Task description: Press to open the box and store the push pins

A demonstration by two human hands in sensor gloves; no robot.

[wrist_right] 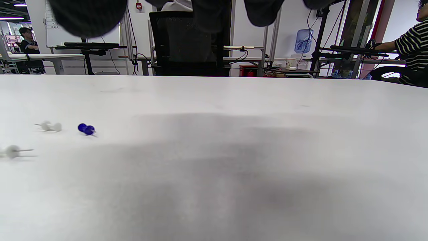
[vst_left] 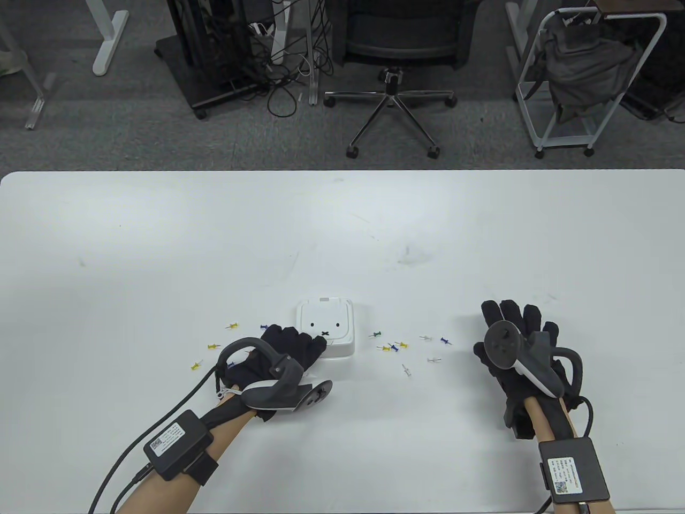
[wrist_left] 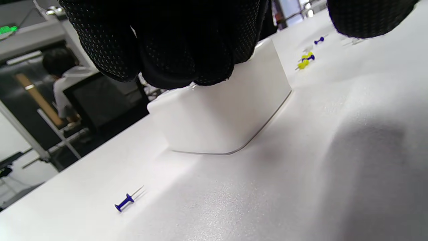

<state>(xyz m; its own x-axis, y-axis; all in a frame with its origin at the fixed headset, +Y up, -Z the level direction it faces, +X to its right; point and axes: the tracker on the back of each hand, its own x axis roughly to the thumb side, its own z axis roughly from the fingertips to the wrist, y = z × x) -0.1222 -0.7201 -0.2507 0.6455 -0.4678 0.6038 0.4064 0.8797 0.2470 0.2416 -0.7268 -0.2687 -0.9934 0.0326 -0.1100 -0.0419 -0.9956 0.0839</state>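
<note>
A small white box with a rabbit face on its closed lid stands at the table's front middle. My left hand lies over its front left corner, and in the left wrist view the fingers rest on the box top while the thumb stays off to the side. Coloured push pins lie loose on both sides: a yellow one on the left, a green one and a blue one on the right. My right hand lies flat on the table right of the pins, fingers spread, holding nothing.
The white table stretches wide behind the box. An office chair and a white rack stand on the floor beyond the far edge. A blue pin lies near my left hand; a blue pin lies left of my right.
</note>
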